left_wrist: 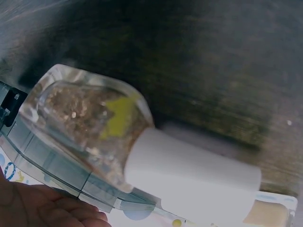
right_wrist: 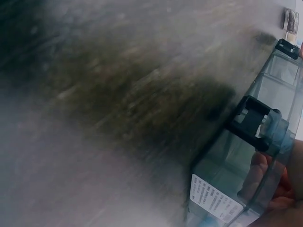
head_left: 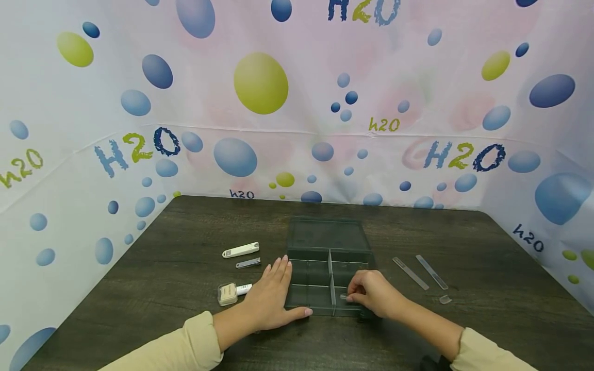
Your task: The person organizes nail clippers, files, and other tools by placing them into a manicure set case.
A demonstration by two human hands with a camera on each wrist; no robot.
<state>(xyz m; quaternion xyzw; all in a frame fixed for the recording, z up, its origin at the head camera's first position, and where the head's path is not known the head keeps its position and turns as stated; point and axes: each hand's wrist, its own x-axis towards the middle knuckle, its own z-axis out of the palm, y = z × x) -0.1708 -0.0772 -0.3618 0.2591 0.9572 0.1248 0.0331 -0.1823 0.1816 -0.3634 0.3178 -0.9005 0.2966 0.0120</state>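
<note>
A clear grey divided box (head_left: 308,296) lies with its lid (head_left: 327,234) laid back. My left hand (head_left: 271,296) rests along its left side, fingers straight and thumb at the front edge. My right hand (head_left: 373,293) reaches into the front right compartment, fingertips pinching a small clear piece (head_left: 343,296). In the right wrist view its fingers (right_wrist: 258,175) show through the box wall, behind a black latch (right_wrist: 253,123). Close to the left wrist lies a glitter nail polish bottle (left_wrist: 85,123) with a white cap; the arm mostly hides it in the head view.
Left of the box lie a white nail clipper (head_left: 241,250), a smaller silver nail clipper (head_left: 248,263) and a cream nail polish bottle (head_left: 228,293). To the right are two slim clear strips, one nearer (head_left: 410,273) and one farther (head_left: 431,272), and a small clear piece (head_left: 445,299).
</note>
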